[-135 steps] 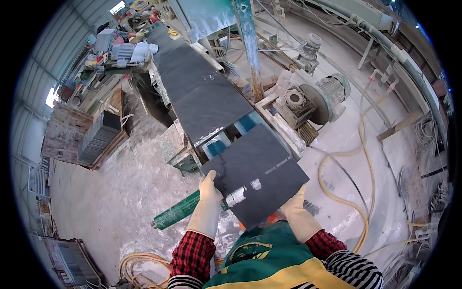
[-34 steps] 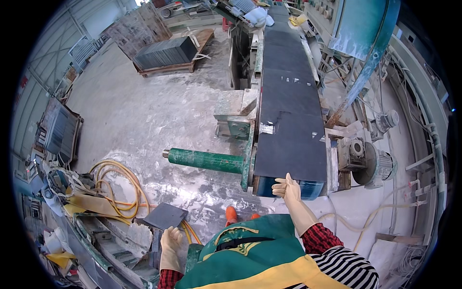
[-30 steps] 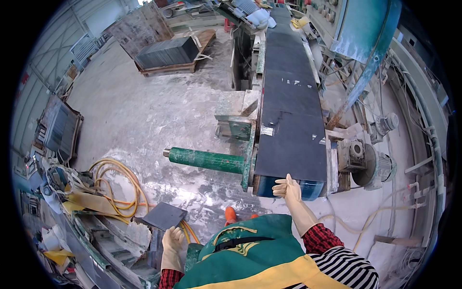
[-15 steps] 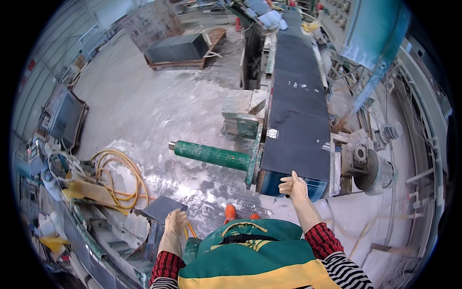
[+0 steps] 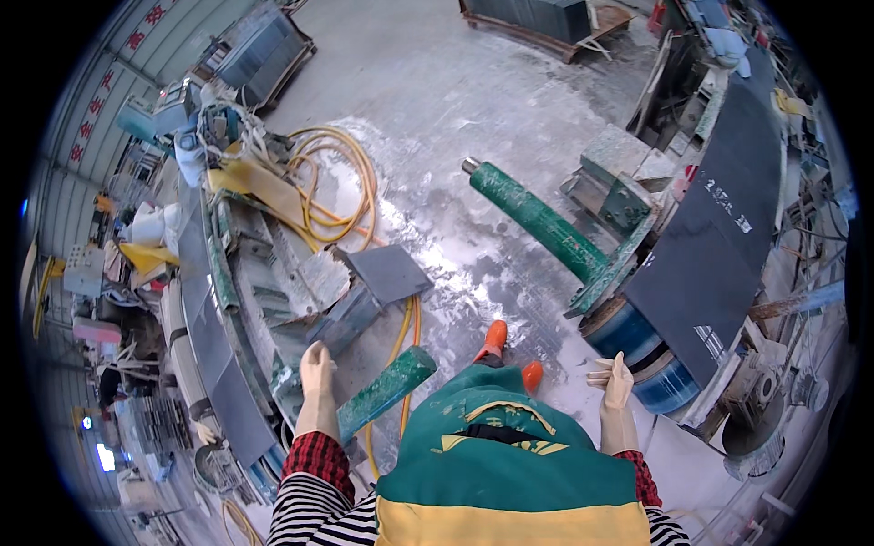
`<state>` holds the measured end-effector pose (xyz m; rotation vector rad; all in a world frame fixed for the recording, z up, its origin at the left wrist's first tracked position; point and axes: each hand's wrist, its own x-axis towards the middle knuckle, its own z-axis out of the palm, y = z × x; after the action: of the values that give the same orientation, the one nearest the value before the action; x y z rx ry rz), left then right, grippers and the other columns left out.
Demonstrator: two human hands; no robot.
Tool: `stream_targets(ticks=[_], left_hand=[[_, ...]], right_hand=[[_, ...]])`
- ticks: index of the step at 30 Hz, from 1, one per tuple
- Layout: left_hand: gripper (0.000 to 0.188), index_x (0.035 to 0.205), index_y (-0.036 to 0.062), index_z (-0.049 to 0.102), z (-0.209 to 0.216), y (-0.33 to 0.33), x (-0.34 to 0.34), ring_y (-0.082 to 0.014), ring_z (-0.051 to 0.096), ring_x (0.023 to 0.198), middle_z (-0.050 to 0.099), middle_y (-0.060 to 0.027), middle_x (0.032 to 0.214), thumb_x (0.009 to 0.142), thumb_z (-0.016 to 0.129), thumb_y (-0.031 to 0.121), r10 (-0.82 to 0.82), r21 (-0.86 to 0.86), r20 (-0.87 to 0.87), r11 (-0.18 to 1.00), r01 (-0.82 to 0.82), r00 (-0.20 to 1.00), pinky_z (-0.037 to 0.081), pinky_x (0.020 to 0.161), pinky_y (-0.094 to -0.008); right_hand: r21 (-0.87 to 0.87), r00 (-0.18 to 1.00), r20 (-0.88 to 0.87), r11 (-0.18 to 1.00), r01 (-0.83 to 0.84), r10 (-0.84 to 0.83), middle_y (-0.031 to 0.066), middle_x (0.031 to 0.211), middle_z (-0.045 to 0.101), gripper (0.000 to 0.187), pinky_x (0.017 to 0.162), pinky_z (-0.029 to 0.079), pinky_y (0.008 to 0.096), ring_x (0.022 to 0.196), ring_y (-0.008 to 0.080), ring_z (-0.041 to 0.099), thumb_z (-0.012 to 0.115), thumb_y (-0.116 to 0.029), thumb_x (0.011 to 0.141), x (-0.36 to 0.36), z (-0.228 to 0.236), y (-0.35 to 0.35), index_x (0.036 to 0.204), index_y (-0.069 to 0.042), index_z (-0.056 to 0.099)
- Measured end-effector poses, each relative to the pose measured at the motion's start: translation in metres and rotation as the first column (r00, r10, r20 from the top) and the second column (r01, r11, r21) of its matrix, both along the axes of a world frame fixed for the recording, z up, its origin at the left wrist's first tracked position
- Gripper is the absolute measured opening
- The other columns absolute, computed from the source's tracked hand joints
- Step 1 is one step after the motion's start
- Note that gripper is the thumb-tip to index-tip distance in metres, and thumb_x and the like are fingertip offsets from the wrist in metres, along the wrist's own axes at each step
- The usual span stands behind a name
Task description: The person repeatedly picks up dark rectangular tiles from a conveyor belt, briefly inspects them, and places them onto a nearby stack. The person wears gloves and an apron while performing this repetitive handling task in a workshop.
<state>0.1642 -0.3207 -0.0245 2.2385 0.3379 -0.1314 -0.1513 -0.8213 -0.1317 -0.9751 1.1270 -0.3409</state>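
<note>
My left hand (image 5: 317, 369), in a pale glove, hovers over the edge of a dusty green machine frame (image 5: 259, 300) with nothing in it and its fingers loosely apart. A small dark stone slab (image 5: 390, 271) lies on that frame just beyond the hand, apart from it. My right hand (image 5: 614, 382), also gloved, is held up with fingers spread and holds nothing. It is close to the blue end roller (image 5: 651, 359) of a conveyor that carries long dark slabs (image 5: 719, 246).
A green cylinder (image 5: 537, 218) juts from the conveyor frame across the wet, dusty floor. A green bar (image 5: 387, 391) lies by my knees. Yellow hose (image 5: 332, 182) coils on the left beside cluttered machinery. My orange boots (image 5: 496, 338) stand between the two machines. Stacked slabs (image 5: 546, 14) sit far off.
I have turned left. My left hand let go of the small dark slab, which now rests on the left machine. My right hand has come off the conveyor slab's end.
</note>
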Motion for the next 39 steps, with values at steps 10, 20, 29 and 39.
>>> stream_targets(ticks=[10,20,29,39], left_hand=[[0.056,0.129,0.0013,0.053,-0.004,0.187,-0.121,-0.0302,0.055,0.119,0.059,-0.0182,0.126,0.086,0.061,0.035,0.468,0.424,0.096,0.779,-0.461,0.878,0.041,0.101,-0.0354],[0.057,0.138,0.0049,0.043,0.014,0.226,-0.102,-0.0349,0.042,0.129,0.043,-0.0197,0.141,0.091,0.056,0.035,0.474,0.549,0.227,0.659,-0.513,0.851,0.032,0.109,-0.0388],[0.049,0.143,0.0121,0.040,-0.006,0.301,-0.083,-0.0350,0.033,0.138,0.038,-0.0152,0.148,0.097,0.048,0.029,0.189,0.678,0.274,0.658,-0.329,0.943,0.022,0.114,-0.0455],[0.046,0.134,0.0053,0.050,0.014,0.292,-0.086,-0.0391,0.039,0.131,0.046,-0.0217,0.140,0.091,0.055,0.019,0.134,0.625,0.392,0.687,-0.370,0.910,0.026,0.110,-0.0467]], right_hand=[[-0.093,0.978,-0.116,0.978,-0.187,0.176,0.0185,0.072,0.067,0.060,0.054,0.054,0.0312,0.057,0.0249,0.065,0.044,-0.049,0.098,-0.019,-0.029,-0.003,0.090,0.006,0.064],[0.067,0.909,-0.318,0.963,-0.262,0.270,0.0223,0.079,0.068,0.061,0.057,0.057,0.0358,0.060,0.0278,0.066,0.044,-0.052,0.097,-0.042,-0.064,0.046,0.097,0.007,0.060],[-0.061,0.913,-0.258,0.938,-0.342,0.316,0.0231,0.087,0.068,0.060,0.061,0.057,0.0363,0.067,0.0287,0.067,0.049,-0.051,0.095,0.057,-0.019,0.095,0.104,0.007,0.057],[-0.070,0.773,-0.291,0.793,-0.605,0.564,0.0220,0.089,0.068,0.059,0.060,0.056,0.0349,0.069,0.0274,0.067,0.051,-0.051,0.094,0.146,-0.001,0.135,0.105,0.006,0.057]])
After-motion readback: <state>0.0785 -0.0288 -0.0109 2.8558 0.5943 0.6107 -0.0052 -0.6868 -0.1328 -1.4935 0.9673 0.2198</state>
